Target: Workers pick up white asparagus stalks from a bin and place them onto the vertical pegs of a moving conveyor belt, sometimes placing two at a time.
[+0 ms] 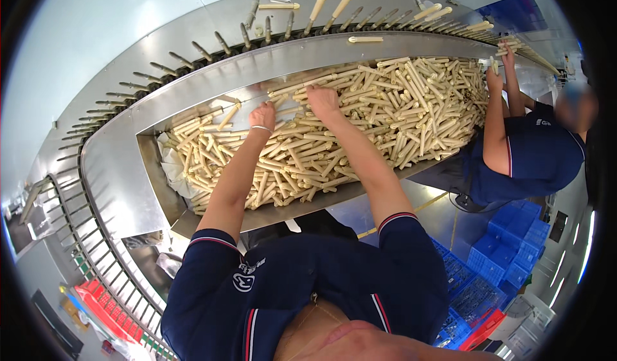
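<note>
The person leans over a long steel trough heaped with cream-coloured tubes. The left hand, a thin band at its wrist, rests knuckles-up on the pile near the trough's far wall; whether its grip is closed on a tube cannot be told, since the fingers curl down out of sight. Just to its right, the right hand presses into the heap at the far edge, fingers bent among the tubes, its grip likewise hidden. The tubes lie loose all around and beneath both hands, spreading well to the right. Beyond the hands, past the trough wall, a curved conveyor of metal pins carries single tubes upright. Far to the right, a co-worker's hands reach toward that conveyor. Blue crates stand on the floor behind.
</note>
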The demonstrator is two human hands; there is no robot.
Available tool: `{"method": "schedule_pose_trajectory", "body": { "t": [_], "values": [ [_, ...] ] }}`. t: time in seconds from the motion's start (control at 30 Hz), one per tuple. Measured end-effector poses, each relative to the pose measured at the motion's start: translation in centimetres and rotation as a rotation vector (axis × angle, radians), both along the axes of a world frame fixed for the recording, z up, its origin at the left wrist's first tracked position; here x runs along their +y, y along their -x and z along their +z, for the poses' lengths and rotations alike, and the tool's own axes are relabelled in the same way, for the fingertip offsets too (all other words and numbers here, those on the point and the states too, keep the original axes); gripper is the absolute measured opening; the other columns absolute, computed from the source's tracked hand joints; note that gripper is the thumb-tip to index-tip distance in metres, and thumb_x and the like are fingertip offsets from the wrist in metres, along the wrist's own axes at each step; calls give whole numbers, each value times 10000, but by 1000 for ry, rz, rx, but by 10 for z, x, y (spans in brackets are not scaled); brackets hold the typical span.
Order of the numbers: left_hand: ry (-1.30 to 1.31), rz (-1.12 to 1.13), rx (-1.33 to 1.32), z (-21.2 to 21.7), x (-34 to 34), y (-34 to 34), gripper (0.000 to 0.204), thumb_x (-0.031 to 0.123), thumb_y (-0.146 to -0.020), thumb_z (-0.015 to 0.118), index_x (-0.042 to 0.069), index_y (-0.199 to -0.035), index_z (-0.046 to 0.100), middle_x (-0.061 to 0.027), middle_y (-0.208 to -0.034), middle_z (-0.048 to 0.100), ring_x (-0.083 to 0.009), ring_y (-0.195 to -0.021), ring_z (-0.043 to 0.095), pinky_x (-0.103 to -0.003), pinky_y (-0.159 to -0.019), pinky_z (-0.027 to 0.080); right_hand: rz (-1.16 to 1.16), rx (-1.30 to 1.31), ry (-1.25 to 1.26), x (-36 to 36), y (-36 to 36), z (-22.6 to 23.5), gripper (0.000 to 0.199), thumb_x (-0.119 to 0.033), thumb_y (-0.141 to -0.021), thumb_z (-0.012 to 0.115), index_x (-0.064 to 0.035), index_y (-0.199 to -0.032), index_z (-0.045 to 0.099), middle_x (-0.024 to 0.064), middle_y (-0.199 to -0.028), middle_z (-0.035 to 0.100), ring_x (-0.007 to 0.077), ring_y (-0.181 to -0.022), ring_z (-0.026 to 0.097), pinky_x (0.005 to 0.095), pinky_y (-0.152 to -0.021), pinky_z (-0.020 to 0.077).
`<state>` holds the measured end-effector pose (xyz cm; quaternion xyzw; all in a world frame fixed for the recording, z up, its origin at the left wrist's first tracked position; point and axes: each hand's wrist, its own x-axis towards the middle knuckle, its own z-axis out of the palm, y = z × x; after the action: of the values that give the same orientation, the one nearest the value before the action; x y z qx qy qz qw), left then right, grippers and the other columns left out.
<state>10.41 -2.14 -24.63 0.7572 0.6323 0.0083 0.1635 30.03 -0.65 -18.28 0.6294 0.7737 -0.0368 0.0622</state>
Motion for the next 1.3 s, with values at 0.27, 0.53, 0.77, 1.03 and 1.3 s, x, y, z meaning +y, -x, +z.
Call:
{"method": "schedule_pose_trajectory", "body": {
  "t": [0.27, 0.53, 0.77, 1.03, 1.3],
  "values": [
    [234, 211, -870, 75, -28, 51, 201, 107, -837, 659, 17, -1006, 599, -81, -854, 662, -144, -725, 642, -277, -601, 507, 59, 85, 11, -15, -4, 10, 207, -129, -840, 574, -20, -1005, 511, 132, -971, 595, 269, -762, 646, 387, -654, 516],
    [-573, 366, -1052, 253, 47, 80, 149, 155, -842, 669, 44, -928, 618, -75, -745, 655, -155, -617, 602, -291, -589, 480, -317, 1634, 115, -22, 69, 148, 189, -206, -912, 541, -32, -933, 470, 13, -619, 516, 109, -468, 477, 244, -431, 400],
    [-556, 249, -645, 257, 79, 46, 185, 260, -842, 649, 89, -910, 624, -63, -619, 639, -197, -560, 630, -319, -553, 468, -298, 2006, 209, -18, 31, 223, 221, -158, -843, 587, -61, -1025, 508, 48, -714, 568, 88, -536, 504, 253, -488, 503],
    [-407, 125, -622, 259, 96, 12, 239, 277, -825, 637, 85, -966, 625, -103, -840, 676, -321, -742, 631, -412, -654, 486, -231, 2043, 369, -38, -22, 228, 256, -194, -852, 552, -46, -1056, 507, 74, -798, 595, 116, -609, 555, 285, -545, 539],
    [-543, 96, -835, 262, 23, -66, 558, 1, -721, 561, 53, -1265, 452, -189, -1158, 557, -319, -1084, 536, -413, -846, 458, -198, 2157, 394, -68, -80, 239, 332, -238, -859, 470, 1, -1088, 489, 115, -846, 586, 153, -665, 585, 325, -605, 574]
  ]
}}
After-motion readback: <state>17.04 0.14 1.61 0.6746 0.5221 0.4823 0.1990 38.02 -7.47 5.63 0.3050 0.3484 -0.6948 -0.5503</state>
